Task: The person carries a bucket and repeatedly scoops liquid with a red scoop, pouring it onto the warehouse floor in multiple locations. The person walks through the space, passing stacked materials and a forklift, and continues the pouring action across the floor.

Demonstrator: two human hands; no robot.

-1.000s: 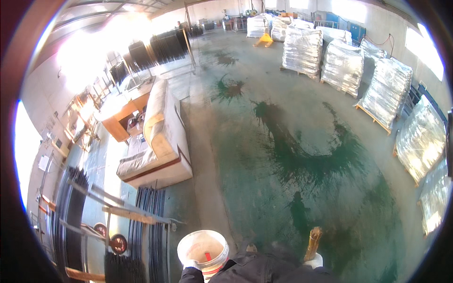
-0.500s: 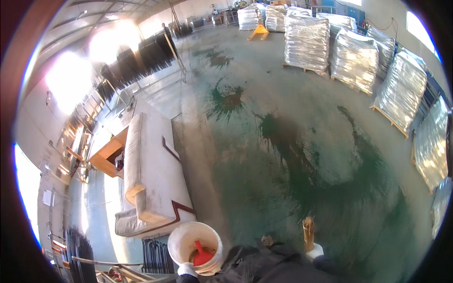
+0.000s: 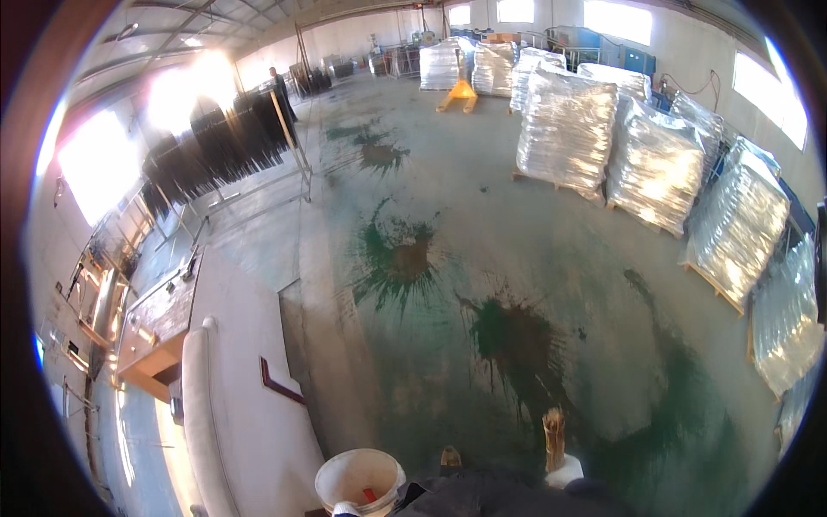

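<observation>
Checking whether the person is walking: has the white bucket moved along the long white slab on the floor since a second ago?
Yes. The white bucket, at the left hand, has moved forward along the long white slab, toward the wrapped pallets.

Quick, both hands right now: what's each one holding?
Left hand: gloved, carrying the white bucket; grip itself hidden at the frame edge.
Right hand: gloved, closed around an upright brush.

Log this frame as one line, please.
left hand: carries white bucket | right hand: grips brush upright | green-stained floor
</observation>
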